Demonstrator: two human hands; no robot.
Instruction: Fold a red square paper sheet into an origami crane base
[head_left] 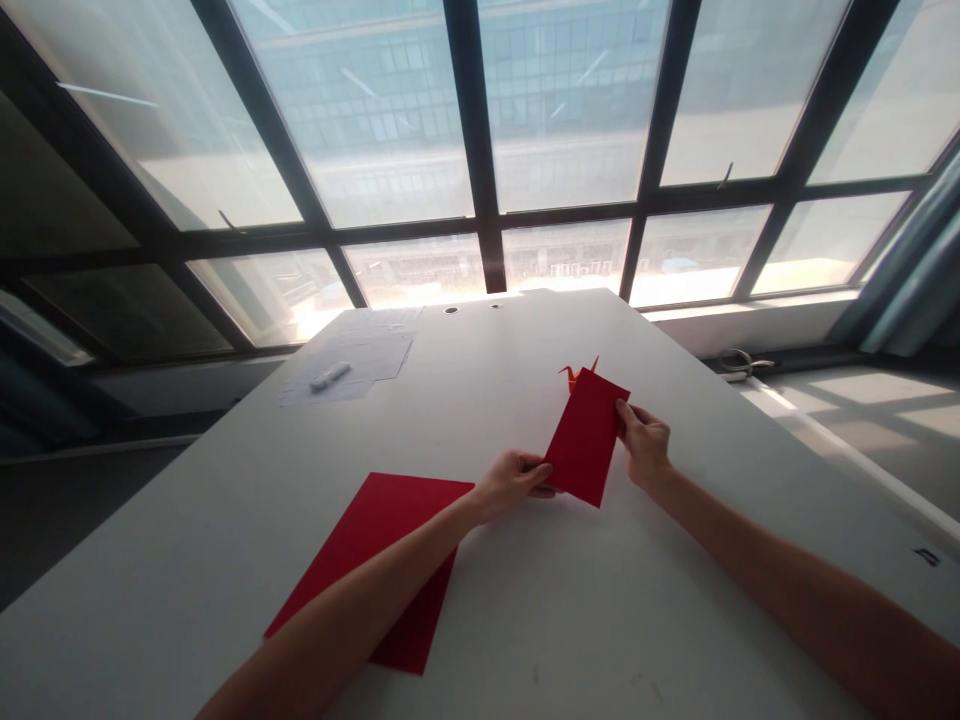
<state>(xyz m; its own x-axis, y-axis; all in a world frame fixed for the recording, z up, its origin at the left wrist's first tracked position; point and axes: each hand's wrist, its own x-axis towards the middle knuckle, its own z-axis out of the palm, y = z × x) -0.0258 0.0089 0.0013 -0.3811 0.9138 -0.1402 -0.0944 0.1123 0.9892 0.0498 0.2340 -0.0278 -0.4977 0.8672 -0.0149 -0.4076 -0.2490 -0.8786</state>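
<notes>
Forearms (360,608) extend, both hands (513,478) holding a small red sheet (589,438).

The held paper (587,438) is plain red; the table (675,600), white.

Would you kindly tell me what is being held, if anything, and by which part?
The smaller red paper: the left hand grips its lower left corner, the right hand its right edge near the top.
</notes>
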